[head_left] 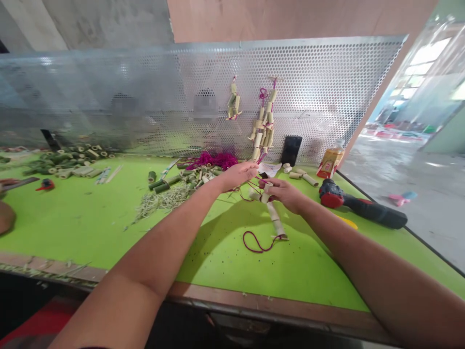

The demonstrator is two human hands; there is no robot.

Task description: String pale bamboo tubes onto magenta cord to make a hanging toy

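My right hand (pixel 285 192) is closed on a short pale bamboo piece (pixel 267 192), with purple cord running through its fingers. Just to the left and farther back, my left hand (pixel 240 175) reaches over the cord; its fingertips lie close together, and what they hold, if anything, is too small to name. Below my hands a jointed length of bamboo tubes (pixel 276 220) rests on the green table, and a loop of purple cord (pixel 256 251) extends from its lower end. Bamboo figures strung on cord (pixel 267 116) hang on the perforated metal panel behind.
Bamboo shavings (pixel 162 202), cut pieces and a purple cord heap (pixel 218 160) lie left of my hands. A phone (pixel 291 150), a bottle (pixel 331 159) and a power tool (pixel 363 206) are at the right. Another person's hand (pixel 6 217) shows at the far left.
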